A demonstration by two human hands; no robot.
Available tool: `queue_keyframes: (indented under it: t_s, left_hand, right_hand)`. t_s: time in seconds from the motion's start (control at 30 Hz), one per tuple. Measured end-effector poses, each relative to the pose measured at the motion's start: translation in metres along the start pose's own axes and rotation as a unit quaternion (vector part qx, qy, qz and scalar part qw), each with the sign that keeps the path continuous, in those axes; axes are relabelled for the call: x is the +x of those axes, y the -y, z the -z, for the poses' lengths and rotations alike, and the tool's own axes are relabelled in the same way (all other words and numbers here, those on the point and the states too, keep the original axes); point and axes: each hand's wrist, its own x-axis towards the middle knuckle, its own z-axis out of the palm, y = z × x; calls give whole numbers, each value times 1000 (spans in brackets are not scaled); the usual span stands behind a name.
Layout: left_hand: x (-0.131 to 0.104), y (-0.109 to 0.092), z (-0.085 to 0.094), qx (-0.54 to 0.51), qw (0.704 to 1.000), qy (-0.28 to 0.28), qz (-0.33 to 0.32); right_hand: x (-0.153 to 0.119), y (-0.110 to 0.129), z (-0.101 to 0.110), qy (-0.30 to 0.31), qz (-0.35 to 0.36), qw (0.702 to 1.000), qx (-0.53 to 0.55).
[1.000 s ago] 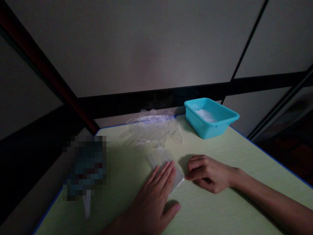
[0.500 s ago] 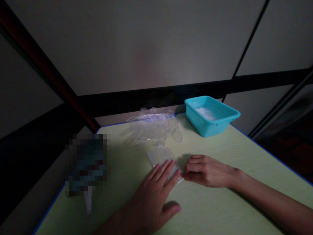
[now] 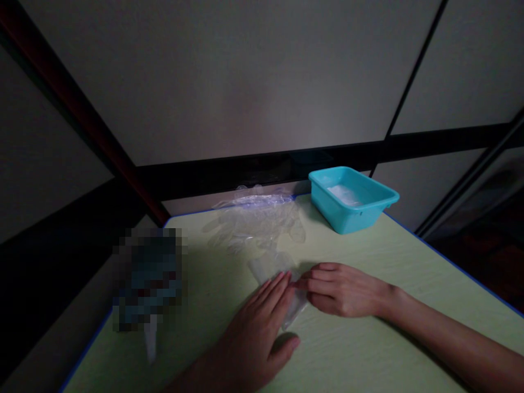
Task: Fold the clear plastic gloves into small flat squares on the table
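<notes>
A clear disposable plastic glove (image 3: pixel 295 311) lies folded into a flat strip on the table, partly hidden by my hands. My left hand (image 3: pixel 262 316) rests flat across it, fingers stretched out together and thumb apart on the table. From the right, my right hand (image 3: pixel 341 289) has its fingers curled at the glove's right edge, the index finger reaching to the left fingertips. Just beyond lies a loose pile of clear plastic gloves (image 3: pixel 257 221), some hanging over the table's back edge.
A turquoise plastic basin (image 3: pixel 347 215) stands at the back right with a whitish folded piece (image 3: pixel 343 194) inside. On the left is a blurred-out packet (image 3: pixel 151 278) with a white strip (image 3: pixel 150 341) below it. The pale green table (image 3: pixel 401 349) meets a cabinet front (image 3: pixel 254 82) behind.
My right hand's index finger has pushed leftward over the glove, toward my left fingertips. The left fingers have drawn closer together, and more of the glove's near part shows. The view has shifted slightly.
</notes>
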Motion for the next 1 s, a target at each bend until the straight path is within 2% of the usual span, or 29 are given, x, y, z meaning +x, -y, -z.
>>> queue_keyframes:
  t_s: [0.23, 0.37, 0.47, 0.57, 0.67, 0.77, 0.87, 0.93, 1.0]
  left_hand:
    - [-2, 0, 2, -31, 998, -58, 9]
    - [-1, -1, 2, -78, 992, -101, 19]
    - [2, -1, 2, -143, 979, -143, 35]
    - [9, 0, 3, -233, 957, -160, 61]
    - [15, 2, 5, -321, 924, -172, 118]
    - [18, 6, 3, -356, 896, -198, 175]
    - [20, 10, -1, -388, 873, -204, 213]
    - [22, 13, -2, -414, 855, -205, 234]
    - [24, 16, -1, -438, 838, -207, 253]
  right_hand:
    - [-5, 1, 2, 20, -41, 989, 143]
    - [-5, -1, 4, 41, -117, 969, 215]
    - [-4, -1, 5, 32, -176, 950, 257]
    - [-1, 0, 5, 5, -245, 922, 300]
    - [2, 1, 2, -31, -304, 888, 344]
    - [5, 1, -5, -58, -324, 849, 413]
    - [7, 1, -12, -94, -337, 796, 494]
    - [7, 1, -15, -127, -347, 789, 491]
    - [7, 2, -14, -158, -344, 815, 438]
